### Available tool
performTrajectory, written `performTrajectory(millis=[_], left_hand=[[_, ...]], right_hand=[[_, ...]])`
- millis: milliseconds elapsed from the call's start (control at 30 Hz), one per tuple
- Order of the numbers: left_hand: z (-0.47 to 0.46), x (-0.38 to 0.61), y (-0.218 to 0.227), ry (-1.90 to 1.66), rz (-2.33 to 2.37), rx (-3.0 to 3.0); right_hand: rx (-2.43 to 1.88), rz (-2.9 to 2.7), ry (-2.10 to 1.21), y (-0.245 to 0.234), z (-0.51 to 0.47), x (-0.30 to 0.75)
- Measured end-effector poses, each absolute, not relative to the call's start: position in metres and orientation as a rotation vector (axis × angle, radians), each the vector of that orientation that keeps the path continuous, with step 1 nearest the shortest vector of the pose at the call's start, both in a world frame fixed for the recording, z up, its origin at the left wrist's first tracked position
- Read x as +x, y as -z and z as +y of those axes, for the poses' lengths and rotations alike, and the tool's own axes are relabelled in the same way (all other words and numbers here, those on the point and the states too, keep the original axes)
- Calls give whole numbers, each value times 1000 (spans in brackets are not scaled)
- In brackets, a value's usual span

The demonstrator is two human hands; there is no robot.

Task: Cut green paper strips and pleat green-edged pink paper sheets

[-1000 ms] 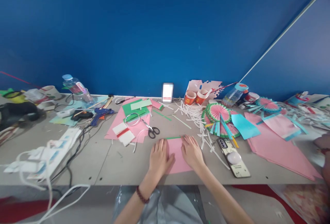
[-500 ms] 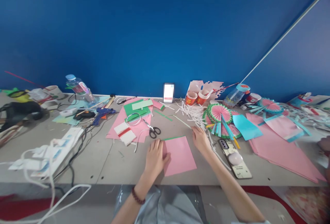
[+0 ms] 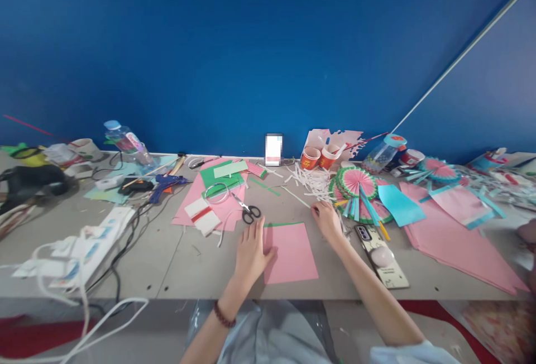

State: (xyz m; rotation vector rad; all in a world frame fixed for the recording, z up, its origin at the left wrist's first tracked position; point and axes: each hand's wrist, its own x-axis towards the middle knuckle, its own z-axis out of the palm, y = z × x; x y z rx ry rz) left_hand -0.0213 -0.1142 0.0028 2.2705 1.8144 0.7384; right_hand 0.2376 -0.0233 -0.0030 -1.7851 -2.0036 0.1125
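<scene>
A square of pink paper [image 3: 291, 255] with a narrow green strip along its far edge lies on the table in front of me. My left hand [image 3: 251, 249] rests flat at its left edge, fingers stretched forward and thumb spread over the paper. Right of the paper, my right hand [image 3: 329, 221] is curled with its fingers together at the near end of a thin pale strip [image 3: 296, 196]. Scissors with black handles [image 3: 251, 215] lie just beyond my left fingertips, blades pointing away.
Green sheets [image 3: 221, 182] and a clear ring [image 3: 216, 194] lie far left. A glue gun [image 3: 165, 185] and power strip [image 3: 98, 247] are further left. On the right are white shreds [image 3: 312, 182], paper cups [image 3: 310, 157], watermelon fans [image 3: 357, 185] and a phone [image 3: 383, 258].
My left hand has slid slightly forward, its fingers straighter, and the pink paper sits a little straighter. My right hand has curled more at the strip's end and shifted very little.
</scene>
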Motion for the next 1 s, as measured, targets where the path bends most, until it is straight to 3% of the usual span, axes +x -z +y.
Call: performTrajectory(millis=[233,433,1000], left_hand=[[-121,-24,-4,-866,1706,2281],[-141,-30,-6,-748,1497,2442],[-160,-39,7,-634,1491,2477]], right_hand=[[-1816,-1998,-92,0,-23,236],[-1718,-2163,-109,-2,-33,239],[-1663,-2282,195,19,-177,257]])
